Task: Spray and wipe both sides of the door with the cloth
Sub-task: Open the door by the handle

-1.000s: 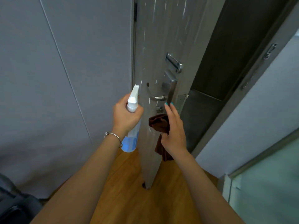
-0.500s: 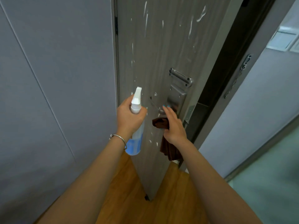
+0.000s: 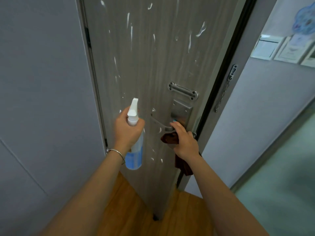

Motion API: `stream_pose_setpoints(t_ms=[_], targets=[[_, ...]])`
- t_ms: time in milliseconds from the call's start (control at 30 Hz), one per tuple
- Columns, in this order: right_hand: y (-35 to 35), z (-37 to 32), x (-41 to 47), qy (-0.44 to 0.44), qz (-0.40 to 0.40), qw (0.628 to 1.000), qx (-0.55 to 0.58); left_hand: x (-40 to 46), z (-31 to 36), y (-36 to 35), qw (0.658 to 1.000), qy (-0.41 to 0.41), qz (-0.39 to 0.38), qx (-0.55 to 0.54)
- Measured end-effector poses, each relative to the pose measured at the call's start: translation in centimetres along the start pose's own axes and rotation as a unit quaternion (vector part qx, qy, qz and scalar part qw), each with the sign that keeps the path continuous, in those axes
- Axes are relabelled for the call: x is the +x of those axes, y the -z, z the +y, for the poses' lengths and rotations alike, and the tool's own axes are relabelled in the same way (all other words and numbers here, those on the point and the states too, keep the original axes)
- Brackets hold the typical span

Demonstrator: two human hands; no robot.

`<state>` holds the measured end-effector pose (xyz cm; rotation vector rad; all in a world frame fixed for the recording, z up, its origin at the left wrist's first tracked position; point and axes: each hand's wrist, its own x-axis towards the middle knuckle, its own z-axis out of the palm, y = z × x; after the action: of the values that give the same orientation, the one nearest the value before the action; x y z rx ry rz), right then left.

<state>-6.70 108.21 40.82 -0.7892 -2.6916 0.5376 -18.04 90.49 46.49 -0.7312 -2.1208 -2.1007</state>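
The left hand is wrapped around the neck of a clear plastic spray bottle with a white nozzle, its lower part filled with blue liquid, held upright just in front of the grey wood-grain door. The right hand clutches a dark brown cloth while its fingertips rest on the silver lever handle. White streaks fleck the door's face.

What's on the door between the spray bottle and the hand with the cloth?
In the head view, the metal lever handle and white smears lie between the spray bottle and the right hand.
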Motion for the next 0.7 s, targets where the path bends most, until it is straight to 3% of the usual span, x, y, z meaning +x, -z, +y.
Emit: stream_pose_setpoints(t_ms=[233, 700], targets=[[0.4, 1.7, 4.9, -0.063, -0.003, 0.998, 0.012, 3.8, -1.8, -2.8, 0.999, -0.002, -0.044, 0.001], [0.6, 5.7, 14.7, -0.138, -0.006, 0.981, -0.133, 14.3, -3.6, -9.5, 0.989, -0.032, -0.14, -0.045]])
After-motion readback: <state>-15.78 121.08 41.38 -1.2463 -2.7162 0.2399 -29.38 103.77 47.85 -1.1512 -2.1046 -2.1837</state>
